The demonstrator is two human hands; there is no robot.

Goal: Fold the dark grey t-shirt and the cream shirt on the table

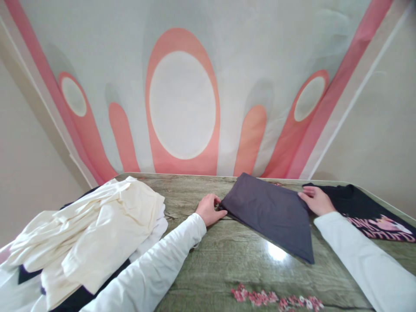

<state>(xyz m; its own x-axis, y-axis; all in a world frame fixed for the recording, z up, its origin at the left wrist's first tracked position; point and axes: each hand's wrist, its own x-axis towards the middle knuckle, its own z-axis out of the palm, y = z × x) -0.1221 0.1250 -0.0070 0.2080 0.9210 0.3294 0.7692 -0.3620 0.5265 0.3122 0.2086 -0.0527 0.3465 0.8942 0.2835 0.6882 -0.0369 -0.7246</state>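
A dark grey folded garment [269, 212] lies slantwise over the wooden-look table, its lower right corner pointing toward me. My left hand [209, 210] pinches its left corner between thumb and fingers. At the upper right edge, my right hand [317, 200] grips the cloth, with the thumb on top and some fingers hidden. Just beyond that hand lies a black T-shirt [344, 197] with pink lettering and a printed picture.
To the left is a loose heap of clothes with a cream garment [113, 216] on top and white and black cloth below. The table surface [208, 264] is glossy, with a pink blossom print [260, 297]. A pink-and-white patterned backdrop [182, 104] rises behind the far edge.
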